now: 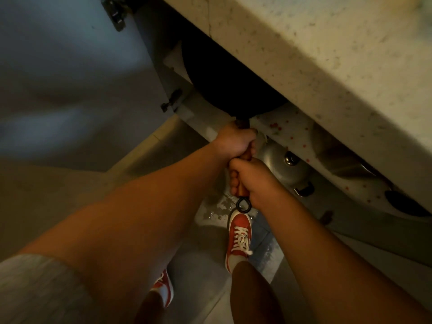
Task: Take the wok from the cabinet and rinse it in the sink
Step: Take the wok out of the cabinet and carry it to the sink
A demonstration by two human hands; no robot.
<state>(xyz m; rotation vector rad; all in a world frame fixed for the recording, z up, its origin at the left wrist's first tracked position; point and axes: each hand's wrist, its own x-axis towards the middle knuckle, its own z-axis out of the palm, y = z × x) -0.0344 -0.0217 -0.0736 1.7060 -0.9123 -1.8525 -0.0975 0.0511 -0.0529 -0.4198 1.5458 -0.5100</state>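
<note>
A black wok (224,83) sticks partway out of the open cabinet, its far side hidden under the speckled stone countertop (315,54). Its wooden handle (246,155) runs toward me and ends in a black hanging ring (244,205). My left hand (236,140) is closed around the handle close to the wok's bowl. My right hand (253,181) grips the same handle just behind it, near the ring. The sink is not in view.
The open cabinet door (70,78) with two hinges stands to the left. A metal pot lid (284,166) with a knob and other cookware lie on the patterned shelf to the right. Wet tiled floor (217,208) and my red shoes (239,239) are below.
</note>
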